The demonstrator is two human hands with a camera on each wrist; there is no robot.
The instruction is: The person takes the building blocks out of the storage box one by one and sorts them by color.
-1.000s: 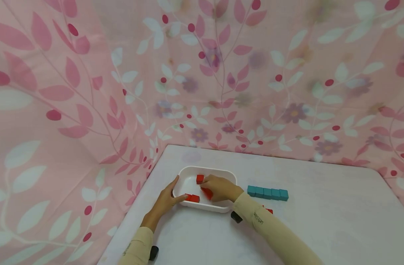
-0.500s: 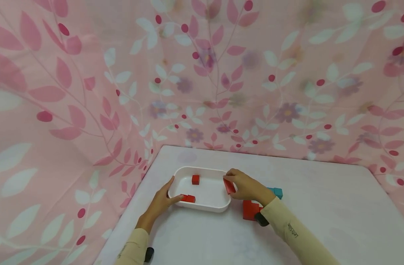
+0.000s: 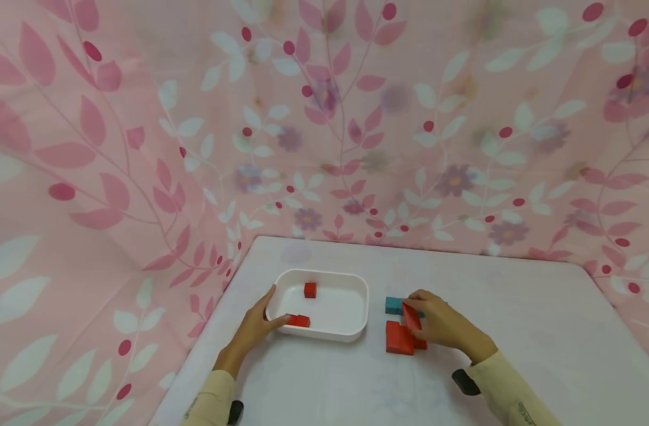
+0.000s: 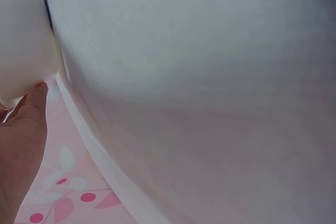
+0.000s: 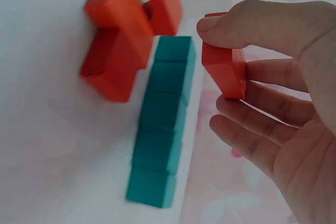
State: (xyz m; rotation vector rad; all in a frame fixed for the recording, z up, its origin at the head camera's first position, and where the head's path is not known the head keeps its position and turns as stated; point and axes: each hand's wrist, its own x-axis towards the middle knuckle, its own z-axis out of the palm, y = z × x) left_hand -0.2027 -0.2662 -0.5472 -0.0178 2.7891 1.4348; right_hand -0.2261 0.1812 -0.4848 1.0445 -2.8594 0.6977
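In the head view a white plastic tray [image 3: 357, 331] sits on the table's left half. My left hand [image 3: 252, 328] grips its left end, with the thumb over the near rim and the fingers along the outer side. Inside are a red cube [image 3: 310, 290] near the back wall and a pair of red cubes [image 3: 302, 320] by the front wall. My right hand [image 3: 444, 324] pinches a red wedge-like block [image 5: 223, 69] between thumb and fingers. The block is held above several red blocks [image 3: 397, 338] on the table, beside a row of teal cubes [image 5: 160, 124].
The pale-covered table [image 3: 324, 384] reaches back to a pink floral curtain [image 3: 345, 118]. More curtain hangs along the left side. The teal row stands right of the tray, partly hidden behind my right hand in the head view.
My right hand has lifted the red block out of the tray and carried it right, over the red blocks. My left hand stays on the tray.
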